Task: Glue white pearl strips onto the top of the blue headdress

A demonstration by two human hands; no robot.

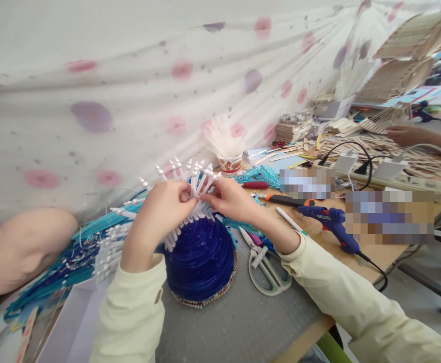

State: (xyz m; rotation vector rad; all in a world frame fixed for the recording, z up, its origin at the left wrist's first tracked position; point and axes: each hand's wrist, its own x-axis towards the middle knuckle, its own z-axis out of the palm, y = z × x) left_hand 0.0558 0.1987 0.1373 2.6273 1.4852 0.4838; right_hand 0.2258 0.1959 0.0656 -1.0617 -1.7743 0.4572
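A dark blue dome-shaped headpiece (201,257) stands on the grey mat, with a beaded trim along its lower edge. White stems tipped with pearl beads (196,169) fan out from its top, above a row of white loops. At the left side of the fan, my left hand (163,206) is closed, thumb and fingers pinching at the base of the white stems. Opposite it, my right hand (233,199) pinches a white beaded stem from the right. The fingertips of both hands nearly meet, and they partly hide the stem bases.
Scissors (268,272) lie right of the headpiece, with a blue glue gun (330,222) beyond. A paper cup (230,164) of translucent sticks stands behind. At left are a mannequin head (31,252) and a white box (71,322). Another person's hand (405,135) is at far right near a power strip (394,176).
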